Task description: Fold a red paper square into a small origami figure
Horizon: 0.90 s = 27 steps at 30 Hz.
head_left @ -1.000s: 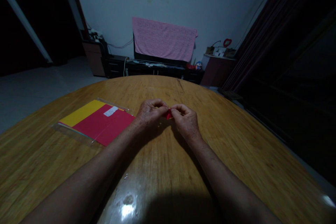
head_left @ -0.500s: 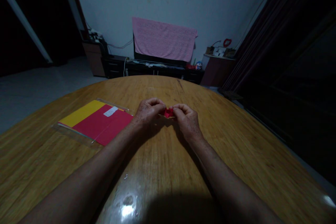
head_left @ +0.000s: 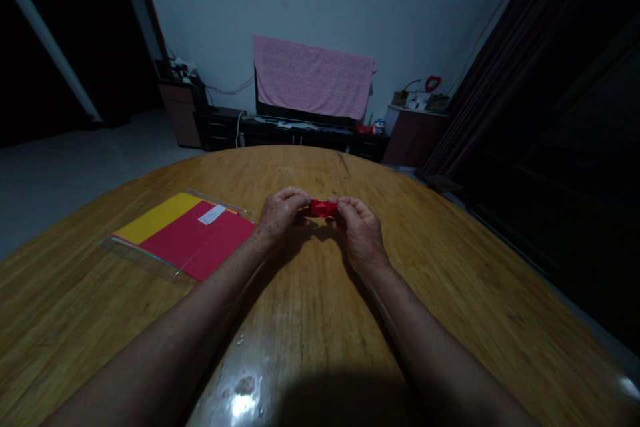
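A small piece of folded red paper (head_left: 323, 208) is stretched between my two hands, just above the wooden table (head_left: 310, 320). My left hand (head_left: 283, 213) pinches its left end between thumb and fingers. The right end is gripped the same way by my right hand (head_left: 361, 227). The paper has creases and a raised point in its middle; its ends are hidden under my fingertips. To the left of my left forearm lies a clear plastic sleeve with red paper (head_left: 195, 240) and yellow paper (head_left: 157, 217) in it.
A white label (head_left: 211, 215) sits on the sleeve. Beyond the table's curved far edge stands a low black cabinet (head_left: 220, 130) with a screen under a pink cloth (head_left: 315, 77). A dark curtain (head_left: 470, 93) hangs at the right.
My hands have moved slightly apart. The red paper between them now shows as a wider, flatter shape with pointed folds, where before it was bunched and more hidden.
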Available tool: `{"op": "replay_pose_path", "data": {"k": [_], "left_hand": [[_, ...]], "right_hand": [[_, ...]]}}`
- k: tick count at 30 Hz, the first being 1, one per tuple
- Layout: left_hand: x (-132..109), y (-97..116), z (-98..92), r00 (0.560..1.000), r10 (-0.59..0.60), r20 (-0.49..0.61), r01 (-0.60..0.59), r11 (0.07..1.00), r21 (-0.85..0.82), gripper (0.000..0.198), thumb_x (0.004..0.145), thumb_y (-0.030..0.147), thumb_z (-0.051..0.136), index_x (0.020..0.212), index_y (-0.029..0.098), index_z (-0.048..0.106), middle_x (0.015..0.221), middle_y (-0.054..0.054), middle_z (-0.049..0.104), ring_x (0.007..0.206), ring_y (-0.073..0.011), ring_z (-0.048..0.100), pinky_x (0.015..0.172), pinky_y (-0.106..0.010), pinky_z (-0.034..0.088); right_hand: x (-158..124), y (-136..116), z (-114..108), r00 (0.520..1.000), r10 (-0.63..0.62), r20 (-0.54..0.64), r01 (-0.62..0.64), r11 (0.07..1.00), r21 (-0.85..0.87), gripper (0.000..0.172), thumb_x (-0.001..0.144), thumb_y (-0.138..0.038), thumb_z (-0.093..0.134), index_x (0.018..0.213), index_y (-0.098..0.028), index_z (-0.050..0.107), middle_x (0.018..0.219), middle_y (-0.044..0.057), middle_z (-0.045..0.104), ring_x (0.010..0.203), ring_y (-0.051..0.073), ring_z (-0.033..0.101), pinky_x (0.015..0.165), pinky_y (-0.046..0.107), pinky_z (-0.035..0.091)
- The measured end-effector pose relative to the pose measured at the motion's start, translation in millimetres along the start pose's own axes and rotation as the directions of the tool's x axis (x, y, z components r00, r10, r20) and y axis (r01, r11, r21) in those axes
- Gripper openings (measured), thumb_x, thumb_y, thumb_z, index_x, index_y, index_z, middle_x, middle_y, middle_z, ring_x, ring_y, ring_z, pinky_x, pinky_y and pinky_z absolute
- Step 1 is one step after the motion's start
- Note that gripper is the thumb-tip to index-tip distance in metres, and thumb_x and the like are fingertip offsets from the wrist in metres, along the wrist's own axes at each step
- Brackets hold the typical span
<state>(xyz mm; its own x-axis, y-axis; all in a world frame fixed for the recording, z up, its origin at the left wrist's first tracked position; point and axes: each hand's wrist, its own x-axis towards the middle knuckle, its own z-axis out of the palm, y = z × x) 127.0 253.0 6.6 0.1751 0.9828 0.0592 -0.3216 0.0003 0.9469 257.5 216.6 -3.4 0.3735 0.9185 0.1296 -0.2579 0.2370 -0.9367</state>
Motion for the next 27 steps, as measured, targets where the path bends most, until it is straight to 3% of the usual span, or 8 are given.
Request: {"op": "replay_pose_path", "data": {"k": [11, 17, 22, 27], "left_hand": [[-0.2, 0.4, 2.6, 0.999, -0.037, -0.014, 0.036, 0.997, -0.075, 0.014, 0.064, 0.023, 0.065, 0.069, 0.016, 0.055, 0.068, -0.002, 0.067, 0.064, -0.0164, 0.067, 0.05, -0.02, 0.045], [-1.8, 0.0, 4.0, 0.999, -0.039, -0.013, 0.038, 0.994, -0.103, 0.016, 0.066, 0.024, 0.067, 0.072, 0.016, 0.054, 0.07, -0.002, 0.067, 0.064, -0.0159, 0.067, 0.05, -0.019, 0.045], [-0.7, -2.4, 1.1, 1.0, 0.027, 0.007, -0.026, 0.994, -0.102, 0.019, 0.065, 0.027, 0.071, 0.07, 0.017, 0.055, 0.067, 0.0, 0.064, 0.064, -0.0141, 0.064, 0.052, -0.02, 0.047], [0.5, -4.6, -3.2, 0.997, 0.075, 0.025, -0.073, 0.995, -0.065, 0.019, 0.066, 0.029, 0.072, 0.072, 0.017, 0.058, 0.068, 0.001, 0.064, 0.065, -0.0131, 0.062, 0.059, -0.023, 0.05]], "right_hand": [[-1.7, -2.4, 0.8, 0.998, 0.057, -0.002, -0.056, 0.986, 0.157, 0.017, 0.066, -0.029, 0.068, 0.076, -0.021, 0.058, 0.091, 0.003, 0.072, 0.081, 0.016, 0.065, 0.073, 0.03, 0.051], [-1.4, -4.3, -0.4, 0.998, 0.058, 0.002, -0.057, 0.987, 0.153, 0.015, 0.064, -0.028, 0.064, 0.075, -0.021, 0.056, 0.09, 0.003, 0.073, 0.079, 0.017, 0.065, 0.072, 0.03, 0.052], [0.1, -3.6, -4.8, 0.998, -0.011, 0.061, 0.008, 0.999, 0.043, 0.008, 0.066, -0.026, 0.058, 0.072, -0.021, 0.056, 0.091, 0.004, 0.074, 0.067, 0.015, 0.062, 0.068, 0.03, 0.051], [0.7, -2.0, -8.3, 0.994, -0.054, 0.096, 0.048, 0.997, 0.066, 0.007, 0.065, -0.023, 0.058, 0.071, -0.021, 0.057, 0.093, 0.004, 0.074, 0.077, 0.017, 0.065, 0.074, 0.032, 0.051]]}}
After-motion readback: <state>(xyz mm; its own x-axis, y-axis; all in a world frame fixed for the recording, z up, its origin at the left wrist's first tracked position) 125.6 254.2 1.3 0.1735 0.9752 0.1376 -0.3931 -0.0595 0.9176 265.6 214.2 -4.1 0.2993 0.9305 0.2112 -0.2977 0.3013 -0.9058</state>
